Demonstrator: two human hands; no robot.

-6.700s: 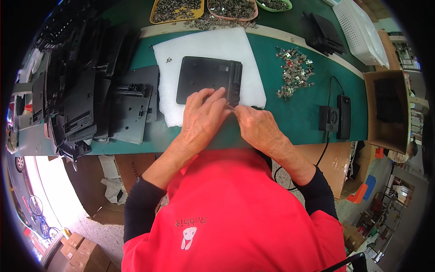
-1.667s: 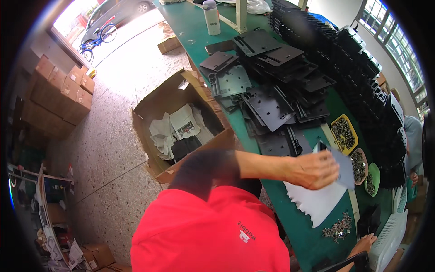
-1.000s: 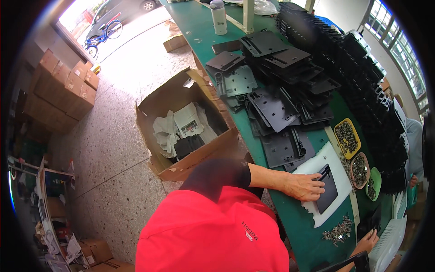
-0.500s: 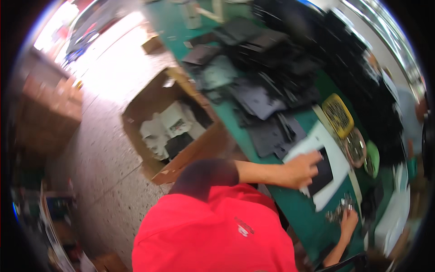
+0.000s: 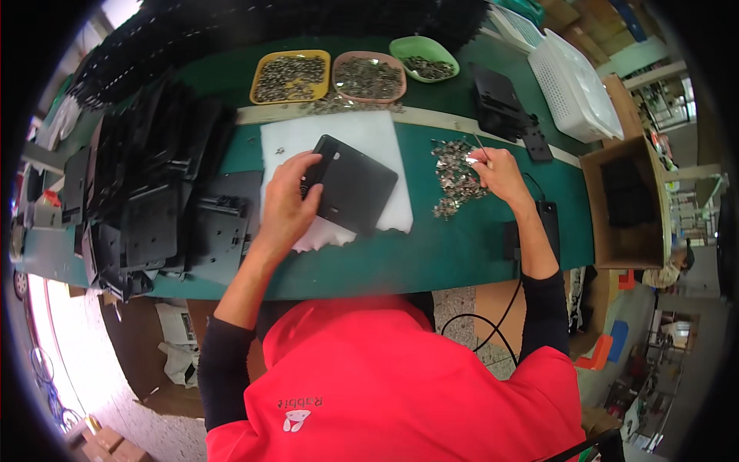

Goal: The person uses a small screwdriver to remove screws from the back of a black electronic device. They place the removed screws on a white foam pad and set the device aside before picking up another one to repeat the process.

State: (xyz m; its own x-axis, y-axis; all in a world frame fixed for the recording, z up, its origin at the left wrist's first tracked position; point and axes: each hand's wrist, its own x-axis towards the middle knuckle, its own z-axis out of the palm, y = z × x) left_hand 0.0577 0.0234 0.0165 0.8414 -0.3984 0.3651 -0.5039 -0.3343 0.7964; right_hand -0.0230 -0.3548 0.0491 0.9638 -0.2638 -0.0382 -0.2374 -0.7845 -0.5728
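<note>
My left hand (image 5: 286, 202) grips the left edge of a flat black panel (image 5: 360, 185), thumb and fingers closed on its rim. The panel has rounded corners and a few small holes, and it rests at an angle over a white foam sheet (image 5: 275, 137). To the right, my right hand (image 5: 502, 175) is closed in a pinch at the edge of a pile of small shiny metal parts (image 5: 456, 185). A thin, stick-like piece shows at its fingertips; what exactly it holds is too small to make out.
Beyond the foam sit a yellow tray (image 5: 257, 86), a pink tray (image 5: 339, 91) and a green bowl (image 5: 397, 49), all with small metal parts. Black panels (image 5: 154, 223) are heaped at left. A white basket (image 5: 566, 92) and a cardboard box (image 5: 656, 246) stand at right.
The view has swung round to face the bench squarely. My left hand has gone from lying over the black panel to gripping its edge; my right hand remains at the metal parts.
</note>
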